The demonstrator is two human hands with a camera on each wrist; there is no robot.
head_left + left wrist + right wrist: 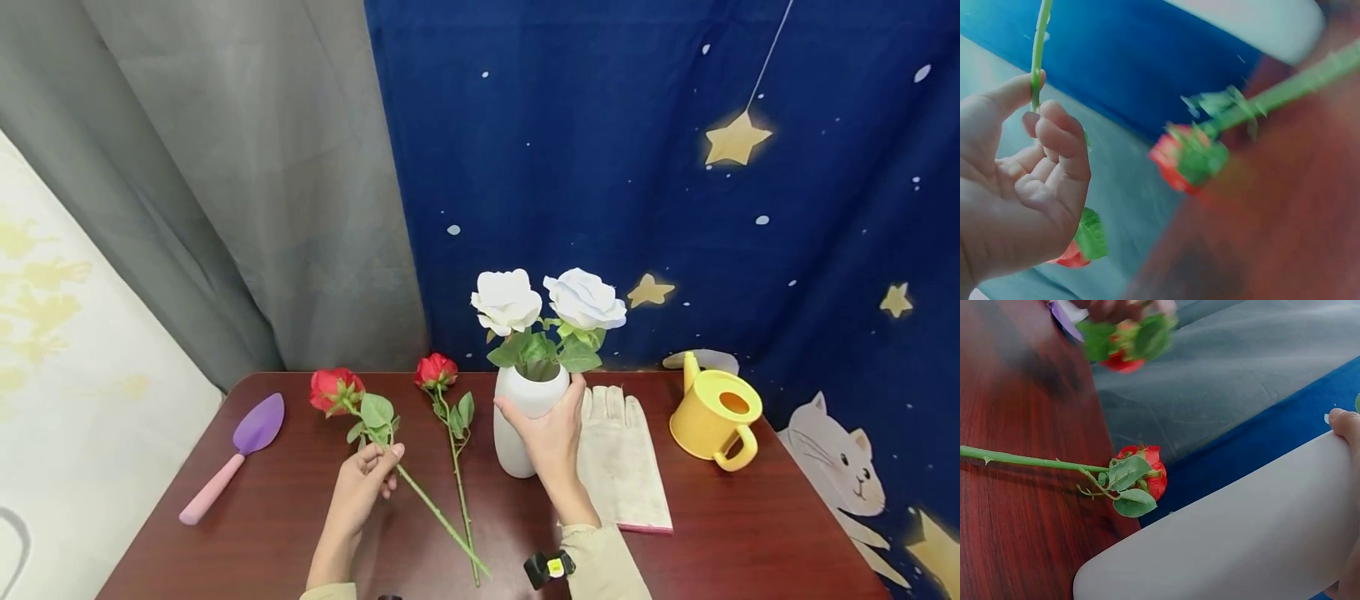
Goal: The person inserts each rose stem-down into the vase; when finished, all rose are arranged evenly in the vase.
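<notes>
Between thumb and fingers, my left hand (362, 483) pinches the green stem of a red rose (335, 390), its bloom tilted up to the left and its stem slanting down to the right. My right hand (553, 433) grips the upper part of a white vase (513, 450), thumb across the front and fingers round the right side. Two white roses (507, 302) with green leaves stand in the vase. A second red rose (437, 371) lies on the table between the hands; in the right wrist view its bloom (1147, 472) is close to the vase.
Beside the vase on the right lie off-white work gloves (618, 458). A yellow watering can (714, 412) stands at the far right. On the left lies a purple trowel (258, 422) with a pink handle. Curtains (637, 150) hang behind the dark red table (247, 550).
</notes>
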